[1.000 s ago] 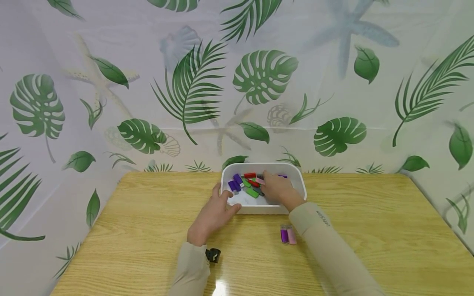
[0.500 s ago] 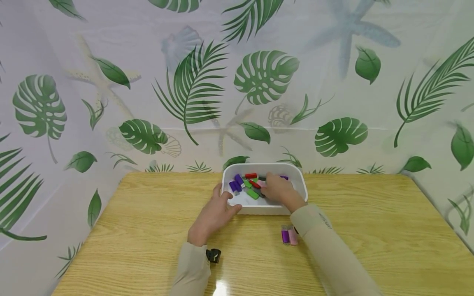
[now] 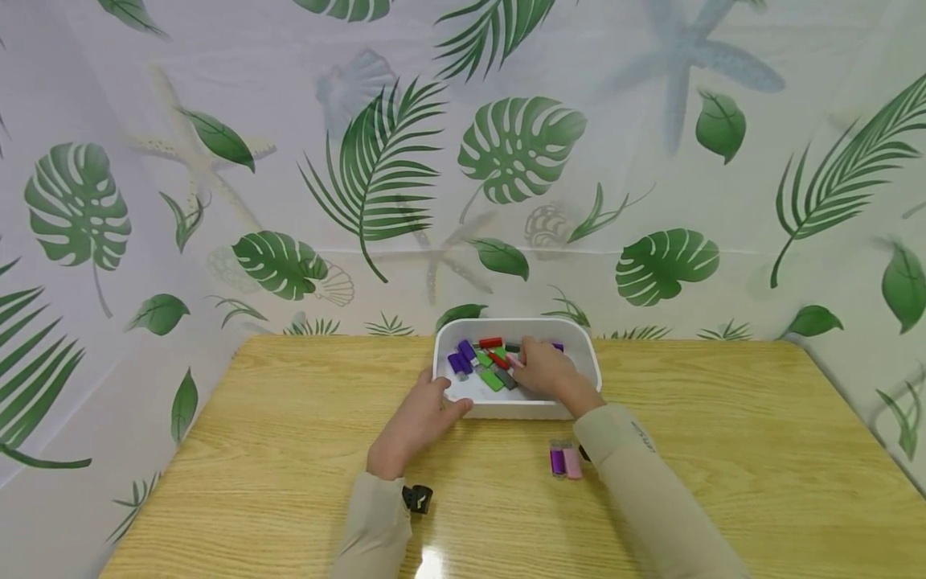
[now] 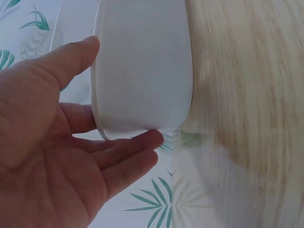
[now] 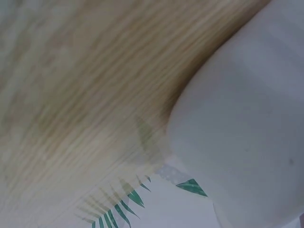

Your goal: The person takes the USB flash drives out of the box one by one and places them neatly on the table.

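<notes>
A white plastic bin [image 3: 517,409] stands near the table's back edge, with several USB flash drives inside. My left hand [image 3: 419,418] grips its front left corner. In the left wrist view, the thumb and fingers of that hand [image 4: 61,137] lie about the bin's rim and outer wall. My right hand [image 3: 547,370] reaches into the bin and pinches a pink USB flash drive [image 3: 514,361], partly hidden by its fingers. Around it lie red [image 3: 490,342], green [image 3: 491,379], grey [image 3: 506,379] and purple [image 3: 468,352] flash drives. The right wrist view shows only the bin's outside [image 5: 237,123], not the hand.
In front of the bin, a purple flash drive [image 3: 557,461] and a pink one [image 3: 572,463] lie side by side on the wooden table [image 3: 304,450]. A dark object shows beside the right sleeve [image 3: 637,466]. A leaf-patterned sheet [image 3: 405,265] hangs behind the table.
My right hand has shifted slightly to the right inside the bin, and the pink flash drive at its fingertips has turned. More of the grey drive shows. My left hand stays at the corner.
</notes>
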`<act>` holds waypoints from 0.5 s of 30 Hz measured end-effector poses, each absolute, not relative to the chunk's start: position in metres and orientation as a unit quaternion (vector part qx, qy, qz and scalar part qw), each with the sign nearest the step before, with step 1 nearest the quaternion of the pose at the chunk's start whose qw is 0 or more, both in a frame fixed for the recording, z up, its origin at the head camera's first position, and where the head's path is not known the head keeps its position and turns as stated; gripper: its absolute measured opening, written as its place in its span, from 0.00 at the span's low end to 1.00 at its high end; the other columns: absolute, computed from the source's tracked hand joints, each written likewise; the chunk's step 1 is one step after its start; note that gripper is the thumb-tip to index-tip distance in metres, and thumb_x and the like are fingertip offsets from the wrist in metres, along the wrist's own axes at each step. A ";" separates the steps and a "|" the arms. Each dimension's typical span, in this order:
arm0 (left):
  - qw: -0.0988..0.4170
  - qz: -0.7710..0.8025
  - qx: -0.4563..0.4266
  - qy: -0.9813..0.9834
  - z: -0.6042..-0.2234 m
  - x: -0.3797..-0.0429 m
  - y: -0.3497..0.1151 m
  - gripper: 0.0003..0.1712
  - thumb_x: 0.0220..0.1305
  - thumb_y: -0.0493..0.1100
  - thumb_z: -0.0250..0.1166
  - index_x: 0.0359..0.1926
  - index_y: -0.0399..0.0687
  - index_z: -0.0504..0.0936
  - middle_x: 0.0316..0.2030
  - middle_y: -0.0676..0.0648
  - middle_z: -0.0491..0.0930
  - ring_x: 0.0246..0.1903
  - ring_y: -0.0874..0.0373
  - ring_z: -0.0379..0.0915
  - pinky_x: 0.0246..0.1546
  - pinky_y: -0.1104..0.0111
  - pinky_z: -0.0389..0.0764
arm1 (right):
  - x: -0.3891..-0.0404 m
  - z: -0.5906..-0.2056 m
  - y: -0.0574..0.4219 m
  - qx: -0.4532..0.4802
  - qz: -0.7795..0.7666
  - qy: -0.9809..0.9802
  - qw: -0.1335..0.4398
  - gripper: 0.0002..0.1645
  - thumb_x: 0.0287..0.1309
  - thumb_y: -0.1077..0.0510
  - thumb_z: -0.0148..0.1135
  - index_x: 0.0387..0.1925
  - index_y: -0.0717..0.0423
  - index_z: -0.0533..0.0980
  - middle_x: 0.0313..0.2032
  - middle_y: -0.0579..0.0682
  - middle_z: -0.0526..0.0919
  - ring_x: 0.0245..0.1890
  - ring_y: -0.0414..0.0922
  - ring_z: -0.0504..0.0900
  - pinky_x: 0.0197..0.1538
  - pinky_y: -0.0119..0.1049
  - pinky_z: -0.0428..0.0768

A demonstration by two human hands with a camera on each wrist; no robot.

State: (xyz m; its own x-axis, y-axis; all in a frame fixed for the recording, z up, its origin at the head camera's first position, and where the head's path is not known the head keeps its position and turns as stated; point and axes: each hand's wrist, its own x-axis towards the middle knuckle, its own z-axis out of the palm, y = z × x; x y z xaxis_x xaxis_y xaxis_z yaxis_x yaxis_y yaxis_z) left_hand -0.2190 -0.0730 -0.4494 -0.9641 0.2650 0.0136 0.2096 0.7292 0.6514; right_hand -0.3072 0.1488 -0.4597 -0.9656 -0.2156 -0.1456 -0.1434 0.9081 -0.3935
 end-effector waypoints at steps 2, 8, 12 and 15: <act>0.043 0.347 0.122 0.929 -0.450 -0.220 -0.073 0.36 0.64 0.55 0.60 0.60 0.29 0.68 0.66 0.30 0.56 0.62 0.41 0.61 0.60 0.53 0.65 | -0.306 -0.458 0.149 -0.093 -0.201 0.971 0.091 0.11 0.56 0.54 0.60 0.35 0.54 0.69 0.28 0.50 0.76 0.28 0.46 0.74 0.29 0.36 0.70; 0.045 0.364 0.116 0.923 -0.449 -0.222 -0.073 0.36 0.64 0.53 0.62 0.61 0.29 0.68 0.66 0.30 0.57 0.63 0.40 0.60 0.61 0.52 0.64 | -0.299 -0.451 0.151 -0.086 -0.263 0.958 0.073 0.13 0.62 0.49 0.59 0.37 0.55 0.70 0.28 0.51 0.76 0.26 0.45 0.73 0.26 0.35 0.69; 0.046 0.373 0.115 0.919 -0.449 -0.222 -0.072 0.35 0.64 0.51 0.62 0.61 0.29 0.68 0.66 0.30 0.57 0.62 0.40 0.60 0.61 0.52 0.64 | -0.292 -0.449 0.152 -0.087 -0.309 0.946 0.042 0.16 0.62 0.47 0.59 0.38 0.56 0.72 0.27 0.51 0.75 0.25 0.44 0.71 0.26 0.34 0.69; 0.047 0.373 0.112 0.920 -0.449 -0.222 -0.072 0.35 0.64 0.51 0.62 0.62 0.29 0.67 0.66 0.31 0.57 0.63 0.41 0.60 0.61 0.53 0.64 | -0.287 -0.448 0.154 -0.095 -0.344 0.934 0.018 0.16 0.61 0.48 0.61 0.37 0.58 0.73 0.28 0.51 0.75 0.25 0.44 0.70 0.27 0.35 0.68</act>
State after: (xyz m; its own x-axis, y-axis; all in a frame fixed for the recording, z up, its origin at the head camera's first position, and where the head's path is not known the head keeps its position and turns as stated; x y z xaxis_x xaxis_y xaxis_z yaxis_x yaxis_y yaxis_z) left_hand -0.2218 -0.0722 -0.4492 -0.9706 0.2408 -0.0032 0.1705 0.6965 0.6970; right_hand -0.2874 0.1543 -0.4475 -0.9812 -0.1900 0.0326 -0.1657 0.7448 -0.6464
